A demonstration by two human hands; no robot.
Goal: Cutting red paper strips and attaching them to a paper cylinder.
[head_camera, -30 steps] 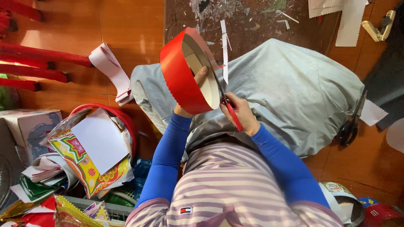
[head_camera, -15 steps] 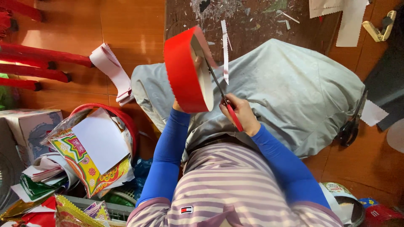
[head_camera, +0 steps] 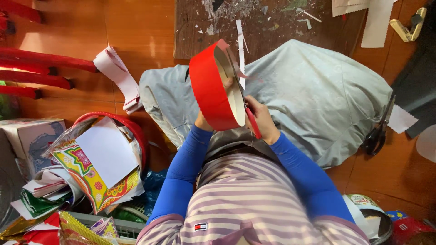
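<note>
Head view: the person sat over a grey cloth bundle [head_camera: 318, 100] that lay on the orange floor [head_camera: 136, 27]. The left hand [head_camera: 204, 121] was mostly hidden behind a round red paper-sided hoop [head_camera: 213, 90], held up on edge and tilted, with its pale inner face turned to the right; whether the fingers were curled or spread could not be told, only that the hand supported the hoop from below and behind. The right hand [head_camera: 261, 118] was closed around the red handles of a pair of scissors [head_camera: 243, 97], whose blades pointed up along the hoop's open rim, touching or just beside it. A thin white paper strip [head_camera: 240, 50] hung above the blades. Both forearms wore blue sleeves [head_camera: 181, 172]. To the left sat a red basket [head_camera: 136, 131] stuffed with white sheets and patterned paper [head_camera: 95, 177]. A second pair of dark scissors [head_camera: 377, 131] lay on the floor at the bundle's right edge, well apart from both hands. Paper scraps littered a dark board [head_camera: 272, 22] above.
</note>
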